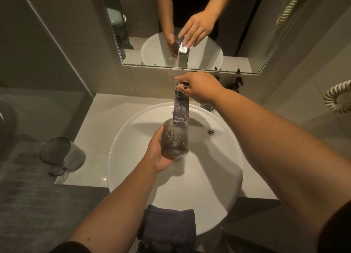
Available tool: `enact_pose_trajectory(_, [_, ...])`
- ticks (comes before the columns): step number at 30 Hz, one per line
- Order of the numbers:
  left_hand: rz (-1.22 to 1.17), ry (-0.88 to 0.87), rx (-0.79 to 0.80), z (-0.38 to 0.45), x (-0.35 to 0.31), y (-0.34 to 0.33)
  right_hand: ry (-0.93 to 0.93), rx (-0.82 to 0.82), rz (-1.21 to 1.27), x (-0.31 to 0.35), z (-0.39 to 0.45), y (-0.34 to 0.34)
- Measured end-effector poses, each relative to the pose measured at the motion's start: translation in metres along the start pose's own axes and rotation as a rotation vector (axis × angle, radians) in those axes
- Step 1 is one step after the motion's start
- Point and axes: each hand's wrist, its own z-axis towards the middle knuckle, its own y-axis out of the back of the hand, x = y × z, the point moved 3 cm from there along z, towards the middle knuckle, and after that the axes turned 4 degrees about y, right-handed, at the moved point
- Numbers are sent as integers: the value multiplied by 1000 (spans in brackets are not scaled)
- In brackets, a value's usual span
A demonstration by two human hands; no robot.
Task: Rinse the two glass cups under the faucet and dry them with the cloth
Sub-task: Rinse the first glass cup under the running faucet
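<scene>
We're mid-rinse on cup one (pixel 175 140): left hand (pixel 158 153) grips it under running faucet (pixel 181 108), right hand (pixel 199 87) curled on lever. Second cup (pixel 62 153) and cloth (pixel 169 226) untouched, we judge.

No legible text, brand, number or sign anywhere in view. Only a small reddish label (pixel 173 78) on the wall tile just behind the faucet (pixel 181 108), partly hidden by the fingers and too blurred to read.
</scene>
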Motion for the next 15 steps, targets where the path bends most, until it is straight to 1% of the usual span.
enact_pose_trajectory(5, [-67, -1, -22, 1, 3, 7, -11, 1, 1, 0, 0, 0])
enact_pose_trajectory(8, [-99, -38, -17, 1, 3, 8, -17, 1, 8, 0, -1, 0])
enact_pose_trajectory(10, [-110, -61, -48, 1, 1, 11, -17, 2, 17, 1, -1, 0])
enact_pose_trajectory(15, [-210, -24, -129, -3, -3, 10, -20, 10, 3, 2, -2, 1])
